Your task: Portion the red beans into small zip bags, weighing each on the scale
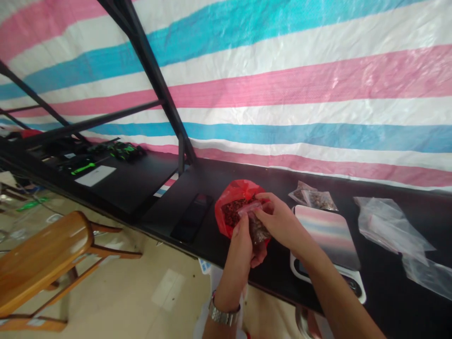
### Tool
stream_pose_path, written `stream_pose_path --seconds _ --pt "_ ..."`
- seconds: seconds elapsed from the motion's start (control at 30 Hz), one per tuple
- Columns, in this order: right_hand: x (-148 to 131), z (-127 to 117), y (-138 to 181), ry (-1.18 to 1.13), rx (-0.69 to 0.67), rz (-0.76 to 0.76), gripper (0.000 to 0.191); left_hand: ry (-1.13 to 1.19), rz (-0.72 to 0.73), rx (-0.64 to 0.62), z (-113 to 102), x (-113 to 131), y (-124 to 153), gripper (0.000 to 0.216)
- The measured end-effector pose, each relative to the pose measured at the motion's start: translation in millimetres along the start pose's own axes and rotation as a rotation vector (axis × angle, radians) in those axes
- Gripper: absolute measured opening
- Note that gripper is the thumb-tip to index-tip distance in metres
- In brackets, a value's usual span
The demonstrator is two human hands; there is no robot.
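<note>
A small clear plastic bag [257, 226] holding dark brown bits sits between both my hands over the black table. My left hand [243, 245] wraps round the bag from below, a metal watch on its wrist. My right hand [278, 217] pinches the bag's top edge with closed fingers. Right behind the small bag lies an open red plastic bag [233, 197] with dark reddish-brown contents. A white scale [328, 238] with a shiny plate stands just right of my hands.
A black phone [192, 217] lies left of the red bag. A filled clear packet [312, 197] rests behind the scale. Empty clear bags [388, 223] lie at the right. A wooden chair [52, 254] stands on the floor at left. A striped tarp [282, 94] hangs behind the table.
</note>
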State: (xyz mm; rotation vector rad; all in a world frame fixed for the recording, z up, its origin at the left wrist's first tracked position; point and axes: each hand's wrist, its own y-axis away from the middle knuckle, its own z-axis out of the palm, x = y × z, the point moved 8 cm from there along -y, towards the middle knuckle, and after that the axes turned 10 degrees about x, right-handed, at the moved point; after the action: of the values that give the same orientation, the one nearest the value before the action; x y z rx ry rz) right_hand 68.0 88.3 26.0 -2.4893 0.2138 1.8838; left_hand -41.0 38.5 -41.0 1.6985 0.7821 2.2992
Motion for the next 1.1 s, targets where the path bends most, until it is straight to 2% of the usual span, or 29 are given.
stream_pose_path --seconds 0.13,0.27,0.47,0.6,0.8,0.97,1.1 --pt "10 10 -5 -0.014 0.044 0.053 0.048 -0.015 -0.041 0.009 1 2 2 0.063" --pt "13 15 -6 -0.031 0.021 0.068 0.044 0.002 -0.092 0.072 -2 8 2 0.047" --pt "12 26 -1 -0.157 -0.041 0.125 0.032 0.044 -0.066 0.108 -11 6 -5 0.046" --pt "12 29 2 -0.194 -0.076 0.18 0.035 0.015 -0.031 0.103 -13 5 -7 0.044" --pt "8 29 5 -0.205 -0.101 0.167 0.039 -0.045 -0.006 0.096 -17 5 -10 0.039" --pt "12 29 1 -0.18 -0.041 0.163 0.035 -0.073 -0.002 0.06 -18 5 -10 0.038" --pt "13 32 0 -0.188 -0.046 0.15 0.035 -0.073 -0.017 0.087 -19 3 -12 0.041"
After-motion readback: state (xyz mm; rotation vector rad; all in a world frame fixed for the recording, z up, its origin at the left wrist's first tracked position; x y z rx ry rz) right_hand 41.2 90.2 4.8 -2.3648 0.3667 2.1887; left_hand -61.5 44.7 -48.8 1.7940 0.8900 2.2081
